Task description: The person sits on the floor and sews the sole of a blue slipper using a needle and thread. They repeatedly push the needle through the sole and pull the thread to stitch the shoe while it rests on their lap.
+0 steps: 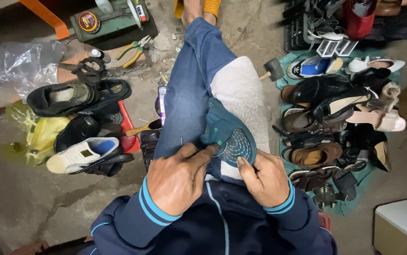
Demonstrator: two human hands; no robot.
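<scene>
A dark teal shoe rests sole-up on a white cloth across my lap, its patterned sole facing me. My left hand grips the shoe's near edge, fingers curled against the sole's left side. My right hand holds the shoe's right side, thumb pressed on the sole. A thin thread or needle seems to run by my left fingers, too small to make out. Both sleeves are navy with light blue stripes.
Several shoes and sandals lie on a green mat at right. More shoes pile up at left beside plastic bags. Pliers, a polish tin, a hammer and a phone lie on the concrete floor.
</scene>
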